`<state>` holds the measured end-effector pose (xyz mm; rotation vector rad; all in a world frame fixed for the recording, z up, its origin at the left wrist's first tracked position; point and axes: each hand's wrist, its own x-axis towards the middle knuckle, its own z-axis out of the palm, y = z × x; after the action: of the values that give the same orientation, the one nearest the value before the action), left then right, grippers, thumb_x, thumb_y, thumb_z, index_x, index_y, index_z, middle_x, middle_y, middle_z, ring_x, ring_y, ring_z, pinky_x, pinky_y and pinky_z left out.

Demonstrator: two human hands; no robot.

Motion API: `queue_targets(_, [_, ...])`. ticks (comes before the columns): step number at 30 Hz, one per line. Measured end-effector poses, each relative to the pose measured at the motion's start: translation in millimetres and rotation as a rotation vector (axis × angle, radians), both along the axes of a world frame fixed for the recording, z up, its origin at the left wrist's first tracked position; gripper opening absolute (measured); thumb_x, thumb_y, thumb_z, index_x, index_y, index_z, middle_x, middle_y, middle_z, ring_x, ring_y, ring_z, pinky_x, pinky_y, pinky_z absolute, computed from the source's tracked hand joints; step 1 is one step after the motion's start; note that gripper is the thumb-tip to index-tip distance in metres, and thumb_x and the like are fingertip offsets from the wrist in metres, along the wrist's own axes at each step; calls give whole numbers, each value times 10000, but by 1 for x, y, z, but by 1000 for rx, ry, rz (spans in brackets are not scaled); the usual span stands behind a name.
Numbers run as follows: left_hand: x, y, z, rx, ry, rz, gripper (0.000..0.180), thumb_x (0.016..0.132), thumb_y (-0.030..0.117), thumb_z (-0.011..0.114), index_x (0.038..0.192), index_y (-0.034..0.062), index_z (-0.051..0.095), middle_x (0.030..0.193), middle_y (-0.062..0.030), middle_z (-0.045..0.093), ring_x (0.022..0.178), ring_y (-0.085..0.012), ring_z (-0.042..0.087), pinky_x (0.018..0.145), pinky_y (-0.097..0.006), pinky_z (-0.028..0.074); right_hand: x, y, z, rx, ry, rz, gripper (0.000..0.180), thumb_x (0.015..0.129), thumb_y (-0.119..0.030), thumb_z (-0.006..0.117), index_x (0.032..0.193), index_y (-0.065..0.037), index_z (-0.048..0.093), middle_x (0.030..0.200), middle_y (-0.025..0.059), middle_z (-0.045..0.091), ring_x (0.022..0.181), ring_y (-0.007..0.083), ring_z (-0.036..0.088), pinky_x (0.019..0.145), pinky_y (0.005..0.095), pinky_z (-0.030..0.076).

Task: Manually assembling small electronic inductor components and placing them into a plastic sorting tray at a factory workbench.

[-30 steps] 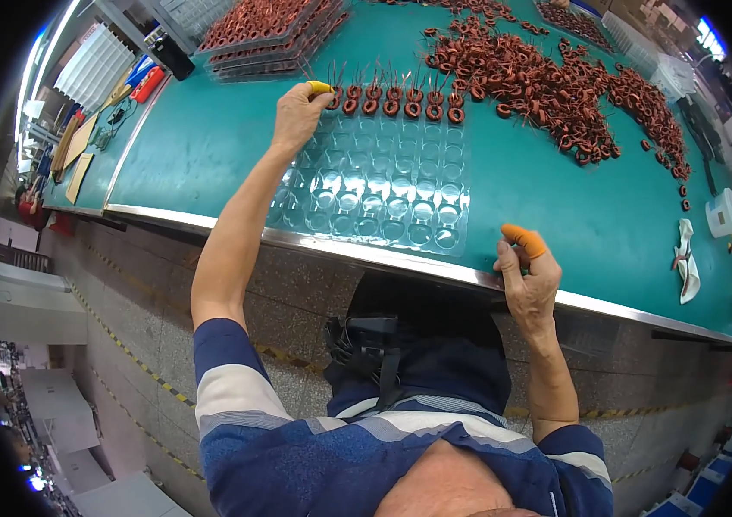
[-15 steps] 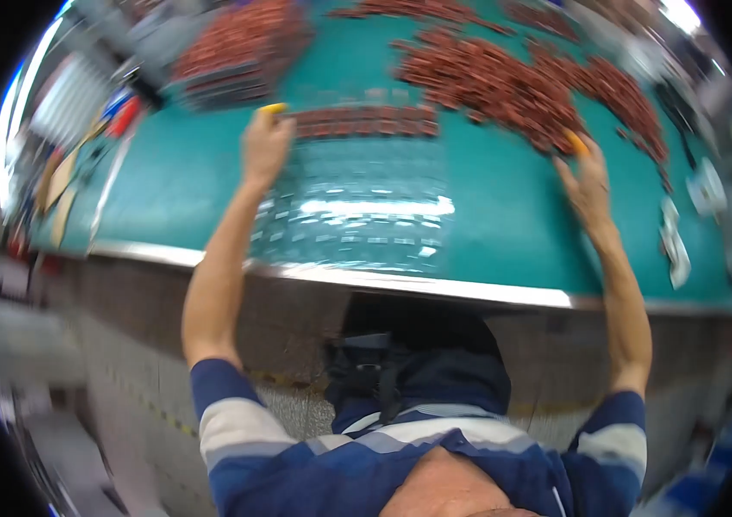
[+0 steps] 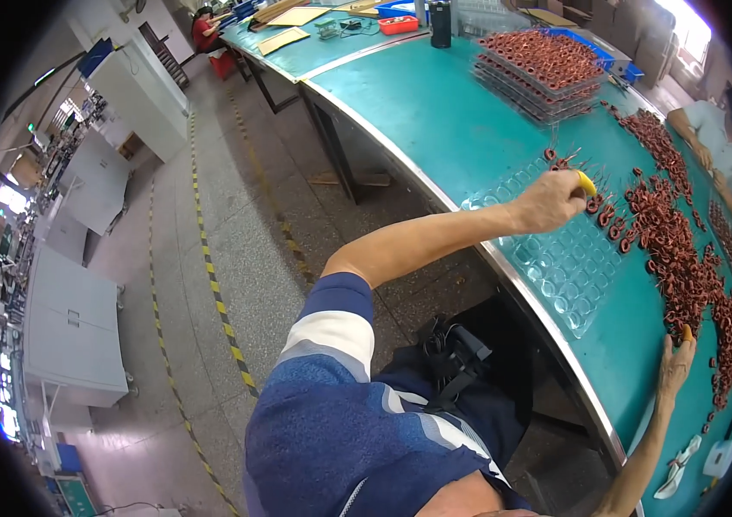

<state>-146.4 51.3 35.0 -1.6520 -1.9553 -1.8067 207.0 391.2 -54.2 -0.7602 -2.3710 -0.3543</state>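
A clear plastic pocketed tray (image 3: 566, 265) is apparently being filled from copper-red wire-wound rings (image 3: 683, 283) heaped at right, careful picking is probably required next, and neither left hand's (image 3: 550, 202) nor right hand's (image 3: 675, 369) grip can be told.

Green-topped workbench (image 3: 418, 108) carries one clear blister tray (image 3: 563, 269), a tray stack (image 3: 528, 96), heaped copper-coloured toroidal coils (image 3: 678, 258) and white cloth (image 3: 678, 468).

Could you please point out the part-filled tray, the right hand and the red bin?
Part-filled tray (image 3: 566, 271): head view, bare cells.
Right hand (image 3: 675, 365): head view, back of hand.
Red bin (image 3: 399, 28): head view, side wall.
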Motion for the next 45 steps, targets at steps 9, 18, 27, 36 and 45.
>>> queue_targets(9, [21,-18,-3,-139,-120,-156,232,876,132,612,1074,13,632,867,-91,637,783,-176,598,724,-293,484,-39,-46,44,-235,200,70,249,897,-218,607,1066,-36,624,983,152,642,922,315,608,823,387,470])
queue_targets(18, [69,-15,-13,-231,-395,-372,237,915,114,601,1127,8,608,925,-32,636,848,-88,583,753,-224,480,-14,-41,65,-162,367,-66,336,865,-333,676,912,-1,691,814,122,665,707,225,631,648,338,502])
queue_targets(27, [133,25,-29,-168,-524,-519,259,957,90,531,1187,-27,561,1015,-83,653,882,-128,619,803,-255,509,-55,-138,88,-490,685,157,271,840,-241,731,922,15,700,796,88,696,692,112,626,620,249,503])
queue_targets(36, [166,41,-33,84,-719,-561,412,1012,252,451,1302,-40,427,1157,-103,567,987,-151,592,860,-285,499,-88,-208,75,95,542,386,264,698,-79,785,931,-55,661,893,58,643,805,225,622,696,333,497])
queue_targets(45, [144,30,-29,51,-677,-496,297,1010,220,462,1166,-14,558,909,-19,607,735,-64,545,652,-218,470,-80,-238,76,-201,675,420,243,781,-32,725,1011,-17,648,975,104,634,870,248,623,763,325,502])
